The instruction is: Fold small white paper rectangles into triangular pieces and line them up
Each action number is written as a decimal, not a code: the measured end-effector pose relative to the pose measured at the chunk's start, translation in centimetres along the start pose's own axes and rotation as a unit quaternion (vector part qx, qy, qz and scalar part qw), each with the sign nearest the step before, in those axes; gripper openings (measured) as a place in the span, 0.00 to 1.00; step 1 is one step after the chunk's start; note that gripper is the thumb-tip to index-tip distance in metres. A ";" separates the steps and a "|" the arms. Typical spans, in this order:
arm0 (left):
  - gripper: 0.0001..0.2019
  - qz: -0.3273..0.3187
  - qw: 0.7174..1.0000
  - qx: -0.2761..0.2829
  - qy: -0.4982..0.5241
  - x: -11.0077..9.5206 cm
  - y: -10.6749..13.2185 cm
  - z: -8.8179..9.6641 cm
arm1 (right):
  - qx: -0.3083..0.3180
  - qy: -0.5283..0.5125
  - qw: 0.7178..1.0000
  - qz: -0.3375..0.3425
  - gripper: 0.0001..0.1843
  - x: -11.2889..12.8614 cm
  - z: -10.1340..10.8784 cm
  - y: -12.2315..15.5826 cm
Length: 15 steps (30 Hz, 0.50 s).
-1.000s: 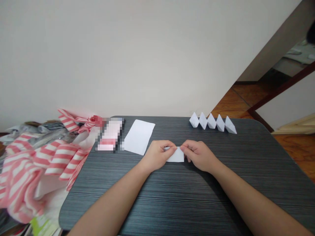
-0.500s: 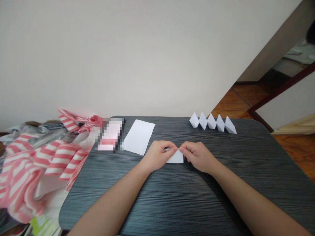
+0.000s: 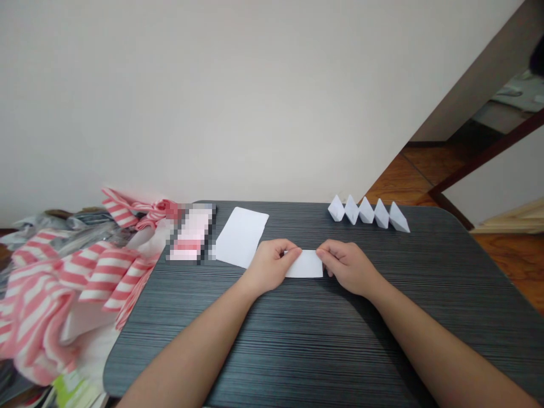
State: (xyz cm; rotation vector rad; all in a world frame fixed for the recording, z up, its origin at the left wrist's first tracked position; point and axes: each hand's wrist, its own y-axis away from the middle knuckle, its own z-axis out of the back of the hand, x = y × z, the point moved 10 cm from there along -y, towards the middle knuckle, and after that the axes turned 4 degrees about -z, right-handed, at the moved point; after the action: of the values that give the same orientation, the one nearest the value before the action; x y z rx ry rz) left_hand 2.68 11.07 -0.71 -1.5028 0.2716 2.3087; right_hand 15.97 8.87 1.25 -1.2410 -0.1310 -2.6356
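Note:
A small white rectangle of paper, apparently folded, is stretched between my two hands just above or on the dark table. My left hand pinches its left end between thumb and fingers. At the upper right corner, my right hand grips it the same way. The fingertips behind the paper are hidden. A stack or sheet of white paper lies flat just beyond my left hand. Several folded white paper shapes with pointed tops stand in a row at the far right.
The dark wood-grain table meets a pale wall at its far edge. A blurred-out pinkish flat object lies at the back left. Red-and-white striped cloth is heaped beside the table on the left.
My hands have moved apart along the paper's upper edge, so more of the white rectangle shows between them. The other things stay in place.

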 end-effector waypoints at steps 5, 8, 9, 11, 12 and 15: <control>0.14 0.016 0.998 -0.018 0.056 0.3 -0.1 0.3 | 0.004 -0.022 1.000 -0.013 0.15 -0.4 -0.1 0.0; 0.14 0.045 0.993 -0.021 0.109 1.0 0.0 0.3 | -0.010 -0.025 0.999 -0.025 0.15 -1.0 0.3 0.0; 0.14 0.050 0.992 -0.023 0.117 1.2 0.0 0.3 | -0.013 -0.023 0.999 -0.028 0.15 -1.1 0.3 -0.1; 0.14 0.053 0.991 -0.029 0.116 1.4 0.0 0.5 | -0.014 -0.021 0.999 -0.029 0.15 -1.2 0.4 -0.1; 0.14 0.052 0.992 -0.035 0.112 1.3 0.0 0.6 | -0.012 -0.022 0.999 -0.029 0.15 -1.2 0.3 -0.1; 0.14 0.044 0.991 -0.051 0.117 1.2 -0.1 0.9 | -0.012 -0.024 0.999 -0.028 0.16 -1.2 0.3 -0.1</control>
State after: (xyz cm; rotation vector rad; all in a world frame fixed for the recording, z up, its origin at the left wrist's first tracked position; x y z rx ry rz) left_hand 1.53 11.68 -1.40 -1.8514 0.2899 2.2415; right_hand 16.90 9.19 0.55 -1.3287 -0.1464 -2.6628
